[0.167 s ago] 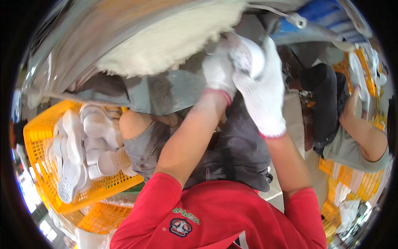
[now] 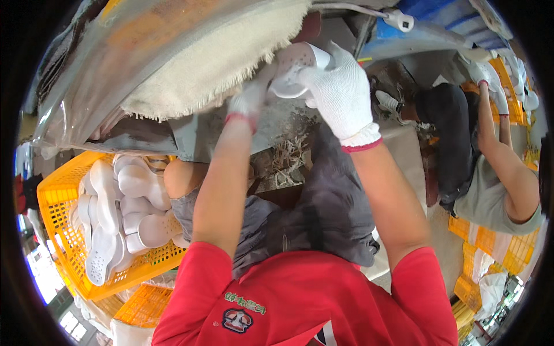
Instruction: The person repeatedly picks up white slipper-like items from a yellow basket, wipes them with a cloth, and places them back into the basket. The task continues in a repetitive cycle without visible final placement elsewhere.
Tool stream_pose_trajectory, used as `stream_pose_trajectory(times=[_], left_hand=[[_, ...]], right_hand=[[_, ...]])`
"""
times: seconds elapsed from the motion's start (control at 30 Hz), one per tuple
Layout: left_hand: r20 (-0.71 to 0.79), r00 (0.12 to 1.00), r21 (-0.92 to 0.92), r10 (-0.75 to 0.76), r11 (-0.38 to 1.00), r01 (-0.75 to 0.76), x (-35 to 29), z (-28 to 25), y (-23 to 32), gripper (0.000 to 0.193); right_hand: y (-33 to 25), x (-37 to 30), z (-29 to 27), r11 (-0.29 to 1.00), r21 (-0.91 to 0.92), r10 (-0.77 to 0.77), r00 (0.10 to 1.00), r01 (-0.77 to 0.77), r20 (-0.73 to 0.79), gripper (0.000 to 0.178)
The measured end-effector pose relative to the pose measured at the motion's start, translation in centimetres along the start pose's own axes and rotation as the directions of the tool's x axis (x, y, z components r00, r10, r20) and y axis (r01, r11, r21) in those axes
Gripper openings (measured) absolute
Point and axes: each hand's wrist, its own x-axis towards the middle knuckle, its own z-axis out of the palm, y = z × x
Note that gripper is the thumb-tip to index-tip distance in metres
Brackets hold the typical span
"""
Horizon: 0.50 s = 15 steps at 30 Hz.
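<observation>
while the gloved right hand (image 2: 341, 92) grips a white perforated shoe (image 2: 295, 60), closed around its edge, i observe the gloved left hand (image 2: 253, 97) just beside it, blurred; its opening and any hold i cannot tell. the shoe is held over a grey surface (image 2: 264, 122), near a frayed cream cloth (image 2: 213, 60). at left, white footwear (image 2: 104, 199) fills a yellow crate (image 2: 59, 180).

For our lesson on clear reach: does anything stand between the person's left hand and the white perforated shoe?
Nothing visible does: the left hand, blurred, is right beside the white shoe, which the right hand holds; contact is unclear. The frayed cloth lies leftward, not between them.
</observation>
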Motion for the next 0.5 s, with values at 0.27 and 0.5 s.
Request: stream_pose_trajectory(times=[0.27,0.5], left_hand=[[-0.225,0.972,-0.547,0.074,0.815,-0.189,-6.2,4.6,1.5,0.052],[0.275,0.938,-0.937,0.21,0.279,0.212,-6.4,3.5,1.8,0.05]], right_hand=[[-1.8,-1.4,-1.7,0.98,0.189,-0.104,0.969,0.062,0.224,0.045],[-1.3,-7.3,-4.7,0.549,-0.462,-0.572,0.716,0.696,0.4,0.051]])
